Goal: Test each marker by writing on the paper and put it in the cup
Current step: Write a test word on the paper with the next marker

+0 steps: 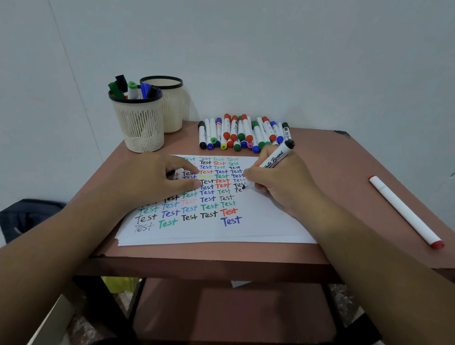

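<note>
The left hand presses the paper flat on the bench, fingers loosely curled, perhaps holding a cap. The right hand pinches the black marker, tip down on the paper mid-word, long axis slanting up to the far right. A slipped sheet would smear the writing.

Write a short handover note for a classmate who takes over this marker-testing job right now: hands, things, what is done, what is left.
Right hand grips a black whiteboard marker, tip on the paper, mid-word. Left hand presses the paper flat.
Done: many "Test" words written; several markers stand in the front cup.
Left: finish this word, cup the marker, then test the pile of markers at the table's back. One red-ended marker lies apart on the right.
</note>
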Demonstrator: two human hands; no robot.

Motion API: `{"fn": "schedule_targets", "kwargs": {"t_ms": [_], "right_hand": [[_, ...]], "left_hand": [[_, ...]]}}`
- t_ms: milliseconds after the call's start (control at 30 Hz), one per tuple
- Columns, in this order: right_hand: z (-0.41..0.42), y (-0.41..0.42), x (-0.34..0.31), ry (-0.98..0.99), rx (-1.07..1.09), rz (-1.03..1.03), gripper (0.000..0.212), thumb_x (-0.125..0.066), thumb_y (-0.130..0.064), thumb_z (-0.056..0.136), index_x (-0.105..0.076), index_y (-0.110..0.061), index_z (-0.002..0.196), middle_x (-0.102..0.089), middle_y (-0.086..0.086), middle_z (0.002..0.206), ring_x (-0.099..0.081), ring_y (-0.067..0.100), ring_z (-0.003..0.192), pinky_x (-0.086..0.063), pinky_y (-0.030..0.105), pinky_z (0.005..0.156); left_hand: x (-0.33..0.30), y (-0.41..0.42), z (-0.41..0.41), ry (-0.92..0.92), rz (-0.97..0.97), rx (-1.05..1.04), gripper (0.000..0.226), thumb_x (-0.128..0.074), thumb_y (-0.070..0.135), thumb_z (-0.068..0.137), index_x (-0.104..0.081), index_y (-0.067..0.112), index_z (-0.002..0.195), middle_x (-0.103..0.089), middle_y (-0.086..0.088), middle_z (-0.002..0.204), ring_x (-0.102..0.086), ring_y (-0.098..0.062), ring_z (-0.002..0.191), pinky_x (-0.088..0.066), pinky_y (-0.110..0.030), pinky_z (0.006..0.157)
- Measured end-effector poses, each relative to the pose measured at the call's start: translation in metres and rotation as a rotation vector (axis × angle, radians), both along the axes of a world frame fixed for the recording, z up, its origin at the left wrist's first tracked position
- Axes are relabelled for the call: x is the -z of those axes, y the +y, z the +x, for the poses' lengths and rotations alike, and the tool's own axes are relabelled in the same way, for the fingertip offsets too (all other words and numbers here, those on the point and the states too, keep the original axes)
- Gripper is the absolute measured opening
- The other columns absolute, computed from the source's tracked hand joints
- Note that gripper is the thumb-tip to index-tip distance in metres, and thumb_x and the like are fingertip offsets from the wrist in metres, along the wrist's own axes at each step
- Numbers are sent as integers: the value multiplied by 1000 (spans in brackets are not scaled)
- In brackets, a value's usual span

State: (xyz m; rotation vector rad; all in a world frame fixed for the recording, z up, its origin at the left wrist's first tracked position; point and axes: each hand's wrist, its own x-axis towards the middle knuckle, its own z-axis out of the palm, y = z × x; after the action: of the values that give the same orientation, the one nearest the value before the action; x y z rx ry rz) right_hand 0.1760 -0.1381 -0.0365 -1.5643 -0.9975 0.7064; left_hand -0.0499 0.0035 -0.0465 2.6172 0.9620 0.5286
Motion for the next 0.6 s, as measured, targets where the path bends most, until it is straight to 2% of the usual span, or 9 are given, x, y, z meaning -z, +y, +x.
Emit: {"fn": "schedule_targets", "kwargs": {"t_ms": [167, 600], "right_hand": [[1, 0, 1, 0, -9, -4, 37, -72, 8, 81, -53, -18, 62, -52, 0, 56, -52, 11, 51, -48, 25, 54], [2, 2, 1, -22, 92, 19, 33, -72, 6, 79, -50, -15, 66, -50, 1, 58, -49, 16, 56, -44, 29, 51]], "left_hand": [[0, 1, 1, 12, -8, 3, 49, -56, 79, 77, -66, 51, 115, -52, 3, 62, -48, -8, 56, -34, -26, 55], [0, 1, 1, 12, -7, 6, 49, -56, 77, 78, -66, 49, 117, -50, 4, 60, -46, -6, 53, -30, -23, 53]]}}
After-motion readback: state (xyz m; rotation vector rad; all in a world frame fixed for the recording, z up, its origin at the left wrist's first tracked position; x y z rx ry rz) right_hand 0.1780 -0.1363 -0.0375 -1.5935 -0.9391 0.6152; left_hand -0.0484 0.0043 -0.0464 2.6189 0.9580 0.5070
